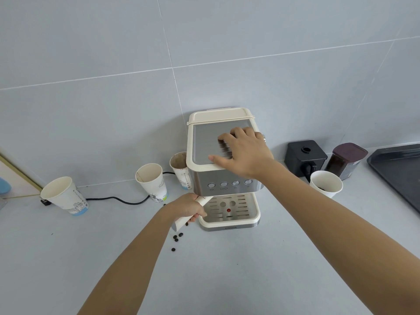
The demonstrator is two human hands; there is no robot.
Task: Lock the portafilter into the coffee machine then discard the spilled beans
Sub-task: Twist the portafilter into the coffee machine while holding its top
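Observation:
A cream and steel coffee machine [202, 160] stands against the tiled wall. My right hand [244, 151] lies flat on its top plate, fingers spread, holding nothing. My left hand [188, 208] grips the cream handle of the portafilter [181, 222], which runs up to the right under the machine's front; its basket end is hidden beneath the housing. Several dark coffee beans [177, 238] lie scattered on the grey counter just below and left of the drip tray [254, 212].
Three paper cups [64, 196] stand left of the machine, with a black power cord [118, 200] running between them. At right are a white cup with beans [326, 184], a black container [304, 155], a dark jar [345, 160] and a black tray [400, 169].

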